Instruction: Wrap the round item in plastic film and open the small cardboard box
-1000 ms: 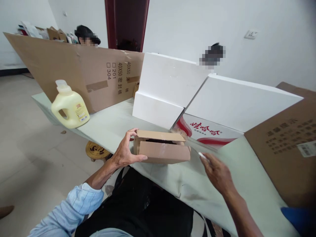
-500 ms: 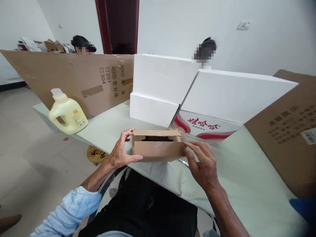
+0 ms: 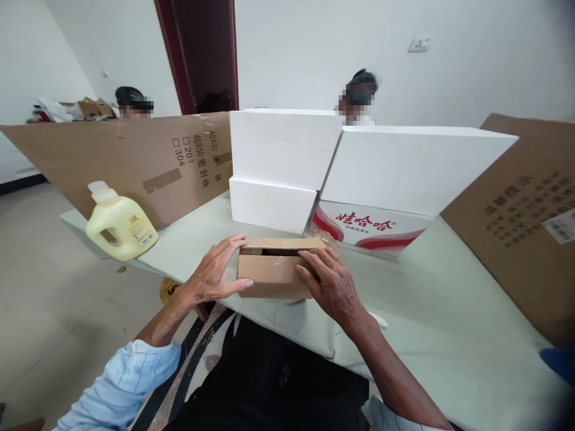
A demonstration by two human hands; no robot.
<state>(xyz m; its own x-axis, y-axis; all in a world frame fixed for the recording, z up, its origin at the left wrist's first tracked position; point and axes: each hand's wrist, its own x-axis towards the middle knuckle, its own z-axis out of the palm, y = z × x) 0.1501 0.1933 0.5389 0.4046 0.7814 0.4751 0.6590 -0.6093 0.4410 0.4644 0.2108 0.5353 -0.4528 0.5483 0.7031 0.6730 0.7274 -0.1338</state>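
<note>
A small brown cardboard box point(image 3: 269, 270) sits at the near edge of the table, its top flaps not fully closed and a dark gap between them. My left hand point(image 3: 218, 269) grips the box's left end, thumb on the front side and fingers at the back top edge. At the right end, my right hand point(image 3: 330, 281) holds the front flap, with the fingertips over its upper edge at the gap and the thumb against the front. The inside of the box is too dark to make out.
White boxes point(image 3: 285, 149) and a red-and-white printed carton point(image 3: 368, 224) stand behind. Large cardboard sheets point(image 3: 135, 167) flank the table point(image 3: 431, 311). A pale yellow jug point(image 3: 121, 224) stands left, and a stool point(image 3: 168, 290) is below. Two people point(image 3: 359, 93) are beyond the boxes.
My right hand has moved left and inward over the box's front flap, and the gap between the flaps looks narrower. My left hand keeps its place on the left end. The camera view has shifted slightly.
</note>
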